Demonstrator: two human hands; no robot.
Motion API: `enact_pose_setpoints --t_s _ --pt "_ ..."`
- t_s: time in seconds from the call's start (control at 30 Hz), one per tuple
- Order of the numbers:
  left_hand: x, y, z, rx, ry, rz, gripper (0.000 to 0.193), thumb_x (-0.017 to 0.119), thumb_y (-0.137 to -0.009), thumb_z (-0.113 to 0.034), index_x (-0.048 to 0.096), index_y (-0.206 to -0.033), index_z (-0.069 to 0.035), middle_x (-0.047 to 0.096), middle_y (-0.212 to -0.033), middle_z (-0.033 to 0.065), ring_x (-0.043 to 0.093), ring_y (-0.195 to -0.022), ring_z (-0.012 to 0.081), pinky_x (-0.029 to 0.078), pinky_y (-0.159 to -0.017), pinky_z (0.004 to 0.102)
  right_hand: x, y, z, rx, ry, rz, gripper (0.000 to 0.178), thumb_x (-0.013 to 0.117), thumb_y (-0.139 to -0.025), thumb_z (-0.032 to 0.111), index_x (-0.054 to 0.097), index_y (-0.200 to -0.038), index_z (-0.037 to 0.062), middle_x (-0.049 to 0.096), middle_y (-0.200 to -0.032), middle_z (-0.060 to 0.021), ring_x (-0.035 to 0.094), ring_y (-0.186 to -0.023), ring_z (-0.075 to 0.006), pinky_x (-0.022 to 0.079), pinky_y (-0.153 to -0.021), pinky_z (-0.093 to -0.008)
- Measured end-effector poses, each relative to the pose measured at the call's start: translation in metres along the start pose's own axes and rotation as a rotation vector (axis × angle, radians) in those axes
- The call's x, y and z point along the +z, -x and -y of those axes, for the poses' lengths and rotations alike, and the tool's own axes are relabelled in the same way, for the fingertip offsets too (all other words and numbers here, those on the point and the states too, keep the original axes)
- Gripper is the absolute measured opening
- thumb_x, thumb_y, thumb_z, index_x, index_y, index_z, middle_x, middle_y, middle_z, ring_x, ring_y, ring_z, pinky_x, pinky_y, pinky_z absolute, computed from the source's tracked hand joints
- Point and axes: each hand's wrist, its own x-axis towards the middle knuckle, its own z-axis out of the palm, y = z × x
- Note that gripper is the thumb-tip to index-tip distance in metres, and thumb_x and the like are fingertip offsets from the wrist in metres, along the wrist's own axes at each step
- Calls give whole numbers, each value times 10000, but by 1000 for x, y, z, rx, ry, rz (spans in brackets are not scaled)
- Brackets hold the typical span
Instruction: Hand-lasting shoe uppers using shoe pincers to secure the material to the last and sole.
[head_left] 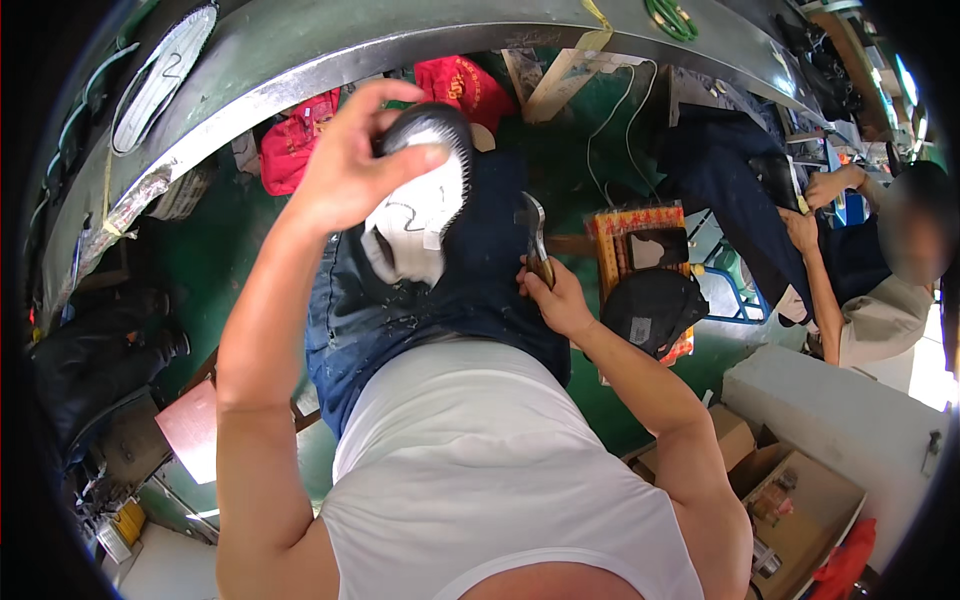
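Note:
My left hand [350,165] is closed around the toe end of a black shoe upper [441,119], thumb pressed on its underside. The underside faces up and shows a white insole [428,175] with a dark handwritten mark. Pleated black edging runs round the rim, and pale lining shows at the heel end. The shoe upper is held above my lap, over dark blue jeans [500,310]. Beside my right thigh, my right hand [558,297] is wrapped round the brownish handle of a curved metal hand tool [537,225]. Its shiny hooked head points away from me, apart from the shoe upper.
A metal bench [330,70] curves across the far side, with a white-soled shoe piece [165,80] on it. Red cloth bags [300,140] lie below. A black cap [655,310] rests on a stool at right. A co-worker [850,290] sits beyond it; an open cardboard box [800,510] stands behind right.

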Motion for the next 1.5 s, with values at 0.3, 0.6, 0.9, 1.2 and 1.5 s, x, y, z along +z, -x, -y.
enact_pose_setpoints --t_s 0.3,0.6,0.9,1.2,1.5 --pt "49 32 112 -270 -274 40 577 763 -829 -237 564 -1299 35 680 -1095 164 662 -1000 233 519 -877 341 -24 -5 44 111 149 143 226 569 -962 160 583 -1095 -21 670 -895 -99 642 -763 -165 507 -730 -312" --pt "78 89 103 242 -540 -331 206 718 -748 40 705 -944 -22 638 -843 99 638 -707 251 515 -603 329 -30 -7 103 33 563 496 432 596 -913 144 516 -1278 -74 635 -1082 -262 623 -1012 -399 478 -901 -416" --pt "88 88 99 350 -556 -321 157 717 -722 41 690 -861 -28 638 -791 94 639 -689 286 529 -612 352 -25 -27 138 -74 858 538 406 588 -911 167 548 -1200 -115 616 -1115 -313 613 -1037 -438 486 -890 -464" --pt "78 84 168 -318 577 -173 624 402 -1057 -352 240 -1525 27 345 -1539 169 336 -1412 241 232 -1161 318 -8 -69 168 28 1147 724 283 579 -948 276 622 -972 -3 659 -842 -236 649 -835 -422 507 -756 -498" --pt "71 65 141 -221 263 -17 745 605 -979 -204 171 -1568 -62 337 -1540 123 318 -1403 181 264 -1144 304 8 -28 98 251 439 342 233 642 -905 224 617 -976 4 650 -785 -214 644 -766 -412 501 -700 -460"
